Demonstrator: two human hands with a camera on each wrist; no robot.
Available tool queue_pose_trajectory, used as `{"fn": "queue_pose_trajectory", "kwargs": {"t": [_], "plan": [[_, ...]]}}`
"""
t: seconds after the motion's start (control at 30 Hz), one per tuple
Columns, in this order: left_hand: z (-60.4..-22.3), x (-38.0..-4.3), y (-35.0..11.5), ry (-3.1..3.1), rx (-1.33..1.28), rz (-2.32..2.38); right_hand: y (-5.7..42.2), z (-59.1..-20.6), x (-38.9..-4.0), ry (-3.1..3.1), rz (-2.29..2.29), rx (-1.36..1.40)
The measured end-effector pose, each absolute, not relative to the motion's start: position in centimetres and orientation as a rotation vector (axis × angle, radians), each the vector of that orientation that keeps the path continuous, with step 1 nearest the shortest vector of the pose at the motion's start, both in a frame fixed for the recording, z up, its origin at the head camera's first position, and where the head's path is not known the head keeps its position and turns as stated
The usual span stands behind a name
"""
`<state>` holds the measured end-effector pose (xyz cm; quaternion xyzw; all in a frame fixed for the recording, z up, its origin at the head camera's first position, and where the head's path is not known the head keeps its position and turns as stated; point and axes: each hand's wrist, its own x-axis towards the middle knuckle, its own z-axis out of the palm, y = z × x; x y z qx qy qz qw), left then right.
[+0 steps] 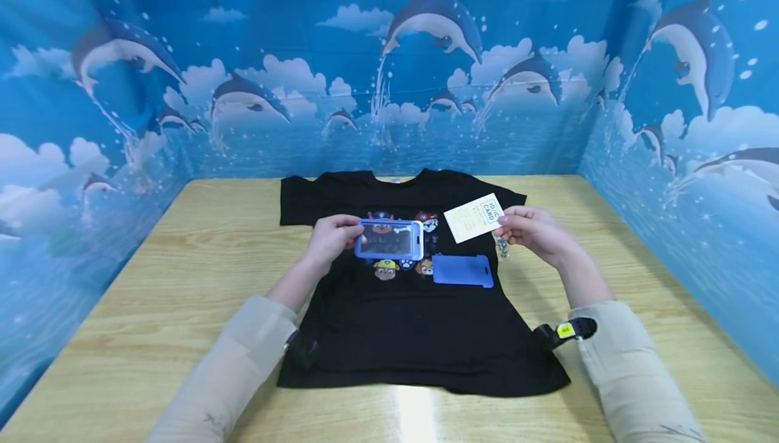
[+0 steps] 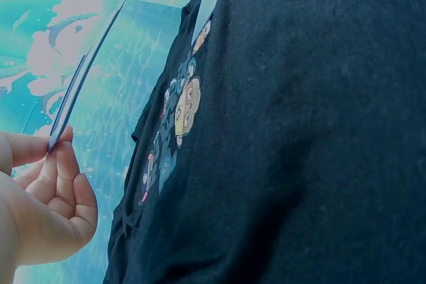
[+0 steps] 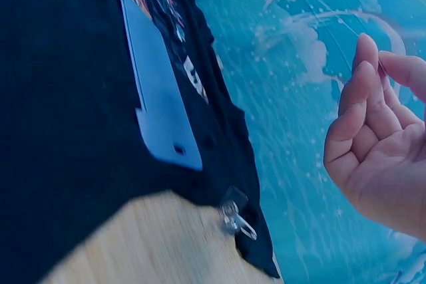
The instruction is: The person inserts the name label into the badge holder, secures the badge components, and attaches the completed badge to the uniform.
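Your left hand [image 1: 331,240] pinches the near end of the blue-rimmed holder [image 1: 358,243] between thumb and fingers, its clear window facing up towards you and its far end pointing towards your other hand; the left wrist view shows it edge-on, lifted off the cloth. Your right hand [image 1: 535,230] pinches the white ID/IC card [image 1: 467,221] by one corner, so most of it juts out, tilted, into the space between your hands, apart from the holder. Below that gap, nearer your body than the card, the loose blue panel [image 1: 462,271] lies flat on the black T-shirt [image 1: 420,335], and a metal clip [image 3: 233,216] sits at the shirt's edge, just under your right hand. The likeliest trouble is the card: with only a corner held, it could swivel or slip from your fingertips if its free end bumps the holder's rim. The holder is gripped at one end only as well, so a push on its far end might tip it or twist it out of your left hand. If the pieces meet at different angles, as they stand now, the card could catch on an edge and bend. Watch the panel too: it is thin and rests on soft cloth, so a low pass of either hand, or a tug on the shirt, could shift it. A dipping right hand might also nudge the clip off the shirt.
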<state>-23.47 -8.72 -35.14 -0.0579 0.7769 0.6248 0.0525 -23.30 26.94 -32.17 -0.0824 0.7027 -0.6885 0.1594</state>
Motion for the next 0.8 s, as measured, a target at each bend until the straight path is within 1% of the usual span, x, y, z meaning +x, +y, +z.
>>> {"fn": "queue_pose_trajectory", "kwargs": {"t": [0.33,0.8], "plan": [[-35.5,-23.7,-8.9,2.365,-0.205,1.928,23.8,-32.0,-23.5,1.924,-2.022,-0.238],[-35.5,-23.6,-8.9,2.347,-0.217,1.955,20.1,-32.2,-23.3,1.736,-2.140,-0.124]]}}
